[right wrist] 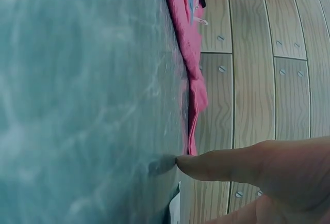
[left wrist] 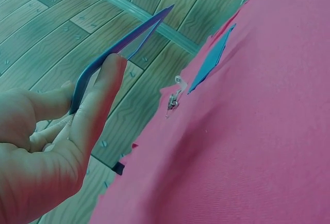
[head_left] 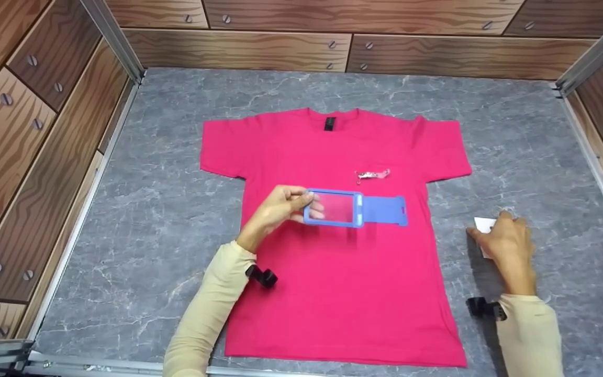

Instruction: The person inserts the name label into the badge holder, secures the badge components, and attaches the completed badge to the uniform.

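Note:
My left hand (head_left: 283, 204) pinches one end of a blue badge holder frame (head_left: 358, 209) with a clear window, thumb in front and fingers behind. The left wrist view shows the frame tilted above the shirt. A flat blue holder piece (left wrist: 212, 61) with a slot at one end appears apart from it, over the pink T-shirt (head_left: 343, 293). At the right, my right hand (head_left: 508, 243) reaches down over a small white card (head_left: 483, 225) on the table. The right thumb (right wrist: 221, 166) is straight, its tip right at the tabletop; the other fingers are mostly hidden.
A metal badge clip with a clear strap (head_left: 372, 175) lies on the shirt's chest. The T-shirt is spread flat, collar away from me, on a grey marbled table (head_left: 170, 220). Wood-patterned walls (head_left: 238, 50) and metal rails (head_left: 115, 42) enclose the table.

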